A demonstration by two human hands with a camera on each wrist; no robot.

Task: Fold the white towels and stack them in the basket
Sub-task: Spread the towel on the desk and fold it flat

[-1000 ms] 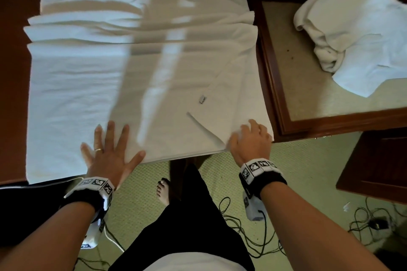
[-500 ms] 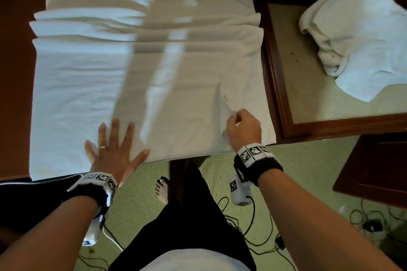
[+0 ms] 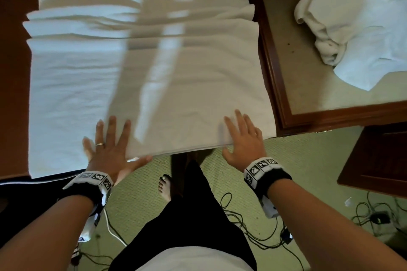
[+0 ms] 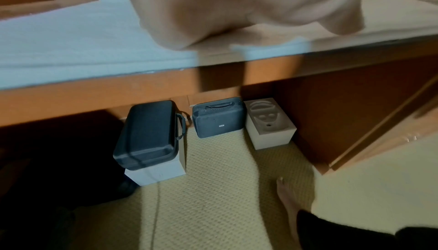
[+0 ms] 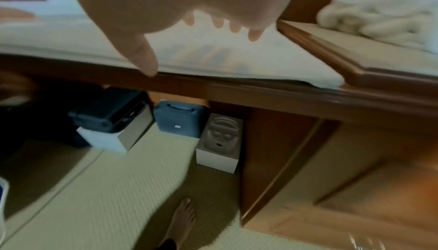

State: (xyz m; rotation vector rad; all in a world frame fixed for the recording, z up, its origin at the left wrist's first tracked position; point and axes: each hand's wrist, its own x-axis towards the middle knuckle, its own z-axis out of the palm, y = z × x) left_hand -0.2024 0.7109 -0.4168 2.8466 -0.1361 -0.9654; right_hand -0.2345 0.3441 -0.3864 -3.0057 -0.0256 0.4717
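Two flat hands, the left hand (image 3: pixel 110 149) and right hand (image 3: pixel 243 138), press with fingers spread and straight, grasping nothing, on the near edge of the large white spread towel (image 3: pixel 143 68) covering the brown wooden desk (image 4: pixel 99 93), while beyond the right fingertips a crumpled white towel (image 3: pixel 356 26) lies on the beige-topped side table (image 3: pixel 308 86).

**A carpeted bedroom or hotel-style room**

You are standing barefoot on green looped carpet (image 3: pixel 141 209) at a dark wooden bench (image 4: pixel 94 94) with matching wood furniture, a framed side table (image 3: pixel 308 86), beside it. Black carry cases (image 4: pixel 147 134) and white boxes (image 4: pixel 270 134) are stowed underneath, and loose cables (image 3: pixel 246 235) trail across the floor.
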